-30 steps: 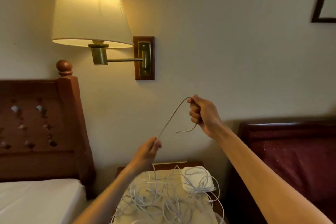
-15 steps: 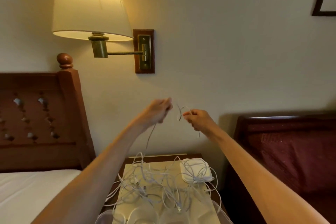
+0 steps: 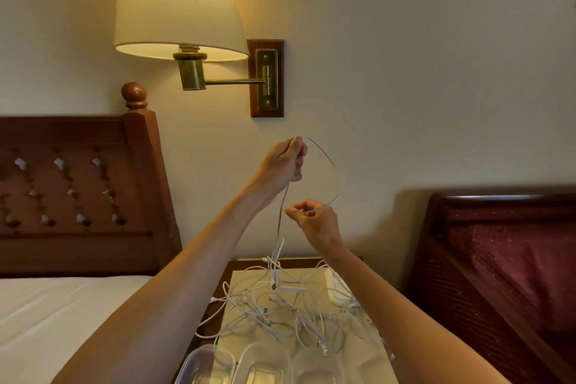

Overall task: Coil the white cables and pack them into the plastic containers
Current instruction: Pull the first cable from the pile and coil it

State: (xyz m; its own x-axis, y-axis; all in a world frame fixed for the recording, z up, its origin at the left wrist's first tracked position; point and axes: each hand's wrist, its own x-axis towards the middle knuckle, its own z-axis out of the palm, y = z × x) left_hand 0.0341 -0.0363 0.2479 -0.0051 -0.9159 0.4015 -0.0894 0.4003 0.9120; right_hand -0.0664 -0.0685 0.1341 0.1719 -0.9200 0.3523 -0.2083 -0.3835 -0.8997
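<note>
Above the nightstand [image 3: 232, 271], left hand [image 3: 282, 165] pinching white cable [image 3: 327, 162] at loop's 11 o'clock, right hand [image 3: 316, 221] pinching its end at 6 o'clock, tangled cables [image 3: 280, 312] below, plastic containers [image 3: 265, 365] nearest.

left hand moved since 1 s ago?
Yes. The left hand, pinching the white cable, rose from near the nightstand toward the lamp's wall plate.

2 hands [image 3: 282, 165], 3 plastic containers [image 3: 265, 366], 1 lamp [image 3: 179, 3], cables [image 3: 280, 312] uncountable
</note>
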